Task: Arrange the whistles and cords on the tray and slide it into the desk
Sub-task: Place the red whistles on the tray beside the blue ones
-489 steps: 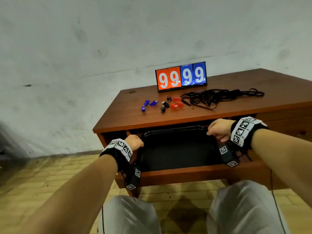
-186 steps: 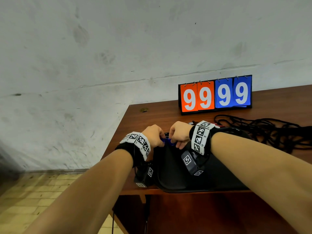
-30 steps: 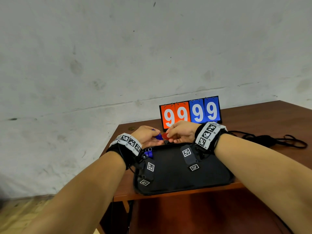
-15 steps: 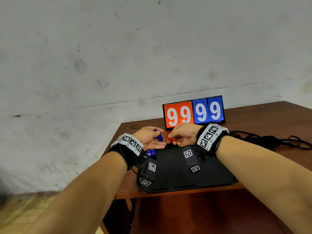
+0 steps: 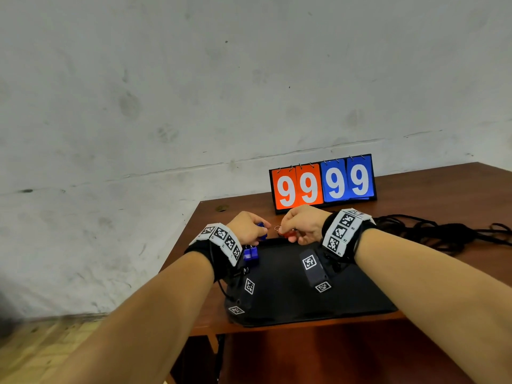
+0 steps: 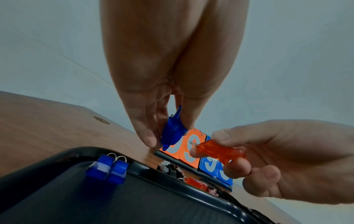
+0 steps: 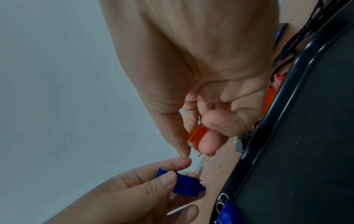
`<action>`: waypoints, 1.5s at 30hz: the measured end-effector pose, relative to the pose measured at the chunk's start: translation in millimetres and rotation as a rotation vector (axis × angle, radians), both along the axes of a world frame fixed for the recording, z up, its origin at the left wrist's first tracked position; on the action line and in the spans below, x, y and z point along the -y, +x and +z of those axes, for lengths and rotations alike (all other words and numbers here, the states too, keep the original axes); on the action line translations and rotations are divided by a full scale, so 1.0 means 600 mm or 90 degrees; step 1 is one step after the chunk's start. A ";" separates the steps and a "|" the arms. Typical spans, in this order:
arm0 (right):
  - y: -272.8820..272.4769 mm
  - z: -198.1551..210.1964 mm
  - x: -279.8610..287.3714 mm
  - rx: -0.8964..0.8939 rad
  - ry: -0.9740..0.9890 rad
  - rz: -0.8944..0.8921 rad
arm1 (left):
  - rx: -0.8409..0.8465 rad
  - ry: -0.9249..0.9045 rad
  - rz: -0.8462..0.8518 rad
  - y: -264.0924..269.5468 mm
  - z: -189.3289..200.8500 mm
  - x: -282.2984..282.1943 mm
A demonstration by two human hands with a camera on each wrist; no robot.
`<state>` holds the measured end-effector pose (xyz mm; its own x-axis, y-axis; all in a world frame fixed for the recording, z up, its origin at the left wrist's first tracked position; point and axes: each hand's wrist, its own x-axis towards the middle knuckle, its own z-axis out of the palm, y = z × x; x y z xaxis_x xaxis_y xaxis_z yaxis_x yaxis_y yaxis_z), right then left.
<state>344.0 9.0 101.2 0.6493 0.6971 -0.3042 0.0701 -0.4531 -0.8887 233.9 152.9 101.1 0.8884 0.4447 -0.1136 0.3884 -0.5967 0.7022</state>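
The left hand (image 5: 247,227) pinches a blue whistle (image 6: 173,132) between thumb and fingertips, and the right hand (image 5: 300,225) pinches an orange whistle (image 6: 220,151) the same way, its small metal ring pointing toward the left hand. Both are held up just beyond the far rim of the black tray (image 5: 291,306), which lies on the bench (image 5: 432,187) directly below the wrists, probably so each whistle can be set down in a row. Two more blue whistles (image 5: 250,254) already lie side by side on the tray under the left hand, rings toward the rim, so this looks like sorting by colour. More whistles (image 6: 193,181) wait beyond the rim, and the black cords (image 5: 443,231) lie in a heap outside the right hand, apart from the tray.
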 end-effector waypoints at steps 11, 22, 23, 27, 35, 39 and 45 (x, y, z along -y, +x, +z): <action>0.013 -0.031 -0.033 -0.029 0.010 0.046 | -0.107 0.077 -0.066 0.032 -0.016 -0.018; 0.026 -0.056 -0.057 -0.077 -0.022 0.079 | -0.117 0.180 -0.140 0.048 -0.036 -0.036; 0.026 -0.057 -0.056 -0.080 -0.021 0.084 | -0.126 0.193 -0.149 0.050 -0.039 -0.038; 0.023 -0.066 -0.065 -0.048 -0.046 0.111 | -0.163 0.225 -0.173 0.055 -0.048 -0.039; 0.025 -0.079 -0.069 0.029 -0.080 0.129 | -0.201 0.220 -0.189 0.057 -0.061 -0.041; 0.020 -0.082 -0.073 0.076 -0.099 0.149 | -0.209 0.281 -0.186 0.058 -0.064 -0.040; 0.020 -0.086 -0.072 0.163 -0.144 0.195 | -0.209 0.325 -0.189 0.059 -0.064 -0.042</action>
<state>356.2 52.4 49.9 0.4977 0.8033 -0.3272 0.4351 -0.5575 -0.7070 269.2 178.0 62.5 0.9366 0.2567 -0.2386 0.3018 -0.9368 0.1770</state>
